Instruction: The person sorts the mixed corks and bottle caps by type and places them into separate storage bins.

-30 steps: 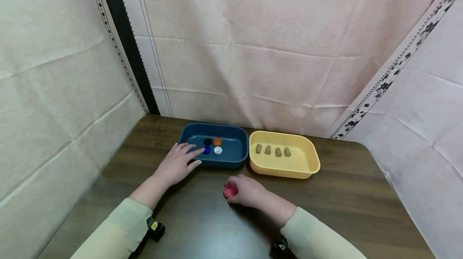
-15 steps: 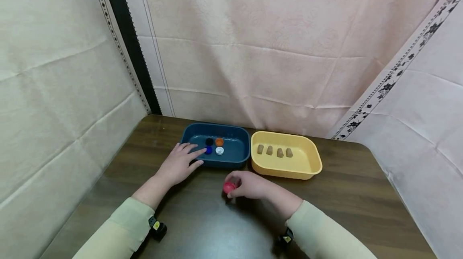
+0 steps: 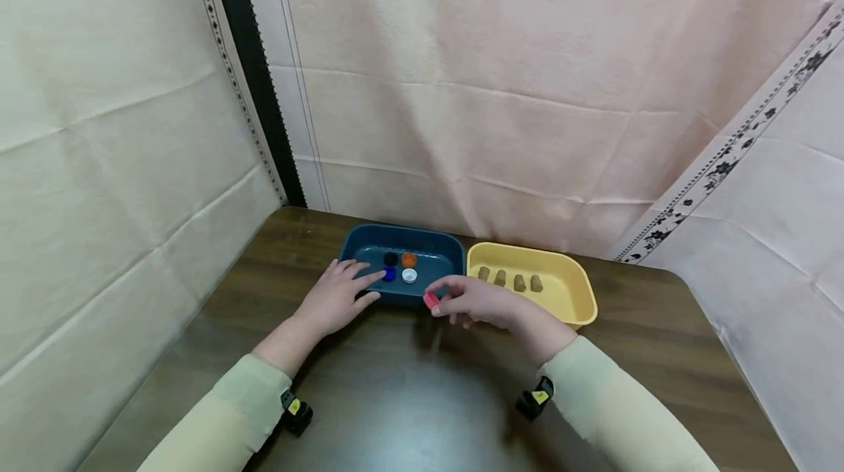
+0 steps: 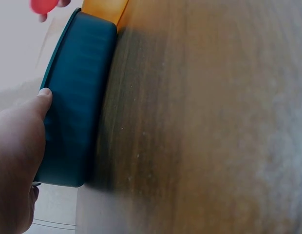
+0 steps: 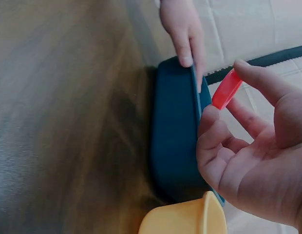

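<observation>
In the head view my right hand pinches a red bottle cap between thumb and fingers, above the front rim near the right end of a blue tray. The right wrist view shows the cap tilted on edge at the fingertips. My left hand lies over the tray's left front rim, its fingers spread and fairly straight. Its thumb touches the outer wall in the left wrist view. Inside the tray lie a black cap, an orange cap, a white cap and a blue cap near the left fingertips.
A yellow tray stands beside the blue one on the right, with several small brown cork-like pieces in a row. Both trays sit on a dark wooden table. Cloth curtains rise behind and at the sides.
My right hand has lifted the red cap off the table and carried it forward to the blue tray's front rim, turning it on the way. My left hand stays at the tray.
</observation>
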Demonstrator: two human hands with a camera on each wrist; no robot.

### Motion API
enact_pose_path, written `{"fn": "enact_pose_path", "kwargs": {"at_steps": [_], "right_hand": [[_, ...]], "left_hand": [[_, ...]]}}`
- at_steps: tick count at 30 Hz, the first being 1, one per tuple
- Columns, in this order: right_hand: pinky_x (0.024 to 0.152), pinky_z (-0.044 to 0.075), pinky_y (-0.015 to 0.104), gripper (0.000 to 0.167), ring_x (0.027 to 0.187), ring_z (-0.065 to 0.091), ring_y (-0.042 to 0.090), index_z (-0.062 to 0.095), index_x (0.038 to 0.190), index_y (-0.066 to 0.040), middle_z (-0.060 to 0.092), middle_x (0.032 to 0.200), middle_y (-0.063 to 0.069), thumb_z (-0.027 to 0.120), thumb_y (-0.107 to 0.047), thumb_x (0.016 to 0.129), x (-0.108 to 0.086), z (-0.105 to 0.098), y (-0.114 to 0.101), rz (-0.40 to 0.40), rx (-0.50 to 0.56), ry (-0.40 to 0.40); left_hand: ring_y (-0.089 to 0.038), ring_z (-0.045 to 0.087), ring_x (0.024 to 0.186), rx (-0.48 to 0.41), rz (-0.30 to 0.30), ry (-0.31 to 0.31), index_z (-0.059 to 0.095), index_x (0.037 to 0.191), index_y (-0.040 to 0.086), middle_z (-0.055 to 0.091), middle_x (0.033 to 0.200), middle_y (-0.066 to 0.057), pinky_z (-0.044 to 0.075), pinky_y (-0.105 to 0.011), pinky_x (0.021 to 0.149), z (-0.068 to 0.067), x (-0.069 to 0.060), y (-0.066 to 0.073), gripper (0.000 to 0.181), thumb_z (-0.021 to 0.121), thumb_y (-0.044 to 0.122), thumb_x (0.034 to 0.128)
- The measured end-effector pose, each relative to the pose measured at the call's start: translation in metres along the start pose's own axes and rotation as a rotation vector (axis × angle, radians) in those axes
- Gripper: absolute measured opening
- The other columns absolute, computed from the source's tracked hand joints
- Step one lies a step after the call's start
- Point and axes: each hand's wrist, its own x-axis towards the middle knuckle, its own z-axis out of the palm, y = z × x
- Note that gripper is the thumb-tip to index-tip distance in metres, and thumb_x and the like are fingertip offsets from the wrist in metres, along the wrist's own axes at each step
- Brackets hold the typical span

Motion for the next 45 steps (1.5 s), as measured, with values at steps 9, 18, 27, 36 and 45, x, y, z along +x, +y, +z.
{"fn": "enact_pose_path", "kwargs": {"at_steps": [9,18,27,36,45], "right_hand": [[0.067,0.049,0.027,0.046,0.086,0.059,0.028,0.054,0.138,-0.018,0.057,0.106,0.022,0.068,-0.029,0.096,0.013,-0.021,-0.012,0.064,0.220,0.016],[0.072,0.051,0.029,0.046,0.093,0.057,0.029,0.051,0.141,-0.011,0.058,0.119,0.010,0.063,-0.027,0.099,0.047,-0.035,-0.017,0.108,0.302,0.140],[0.084,0.055,0.035,0.045,0.097,0.056,0.029,0.045,0.142,-0.011,0.050,0.137,0.019,0.059,-0.023,0.101,0.077,-0.032,-0.020,0.150,0.265,0.237],[0.078,0.058,0.032,0.043,0.095,0.057,0.029,0.045,0.142,-0.012,0.056,0.122,0.015,0.059,-0.021,0.102,0.098,-0.022,-0.017,0.226,-0.037,0.343],[0.084,0.056,0.038,0.041,0.094,0.058,0.027,0.049,0.140,-0.013,0.058,0.117,0.013,0.058,-0.021,0.100,0.120,-0.008,-0.015,0.306,-0.540,0.379]], "left_hand": [[-0.035,0.033,0.142,0.003,0.014,-0.001,0.044,0.150,0.035,0.046,0.151,-0.008,0.015,-0.058,0.119,-0.003,0.000,0.001,0.053,0.043,0.057,0.1010],[-0.035,0.032,0.143,0.000,-0.006,-0.023,0.043,0.151,0.035,0.045,0.152,-0.008,0.013,-0.058,0.119,-0.001,-0.003,0.002,0.054,0.043,0.057,0.1013],[-0.033,0.032,0.143,-0.003,-0.010,-0.006,0.043,0.150,0.038,0.044,0.153,-0.006,0.014,-0.057,0.119,0.001,-0.002,0.000,0.055,0.043,0.059,0.1001],[-0.034,0.032,0.143,-0.023,-0.001,-0.013,0.043,0.150,0.037,0.044,0.153,-0.007,0.014,-0.058,0.119,-0.003,0.001,0.003,0.054,0.045,0.058,0.1001],[-0.032,0.032,0.144,-0.014,-0.041,-0.035,0.041,0.150,0.041,0.043,0.154,-0.005,0.014,-0.057,0.119,-0.004,-0.001,0.002,0.055,0.045,0.060,0.0990]]}}
